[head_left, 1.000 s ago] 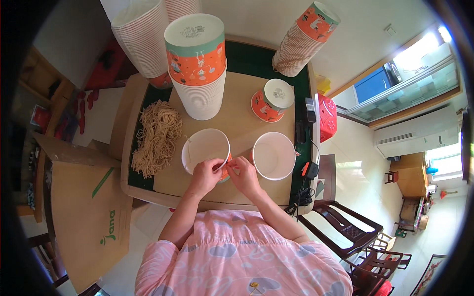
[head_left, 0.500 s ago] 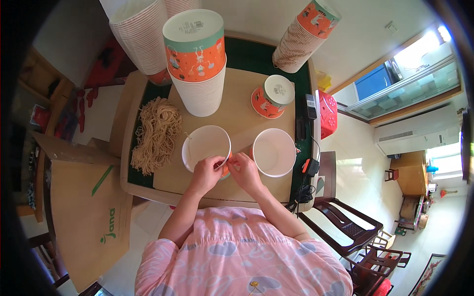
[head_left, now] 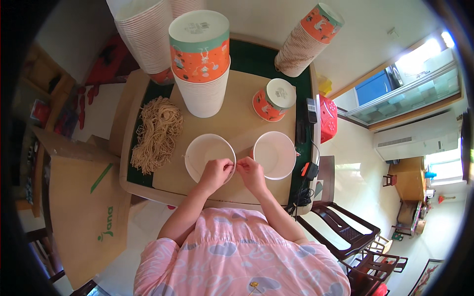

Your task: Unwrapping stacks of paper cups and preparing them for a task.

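Two white paper bowls stand open on a tan board (head_left: 237, 118). My left hand (head_left: 215, 173) rests on the near rim of the left bowl (head_left: 205, 150). My right hand (head_left: 250, 174) sits in the gap between that one and the right bowl (head_left: 274, 154). The fingertips of both hands meet, each pinching a thin strand that is too small to make out. To the left of the bowls lies a pile of tan noodle-like strands (head_left: 155, 134).
Tall stacks of orange-and-white paper bowls stand at the back (head_left: 200, 64), back left (head_left: 143, 34) and back right (head_left: 306, 42), with a short stack (head_left: 273, 98) nearer. A red basket (head_left: 328, 118) and black cables (head_left: 306, 170) are at the right edge. A cardboard box (head_left: 84, 197) is on the left, dark chairs (head_left: 345, 232) on the right.
Both hands stay at the left bowl's near rim. The fingertips have drawn closer together, and the small orange bit seen between them earlier no longer shows.
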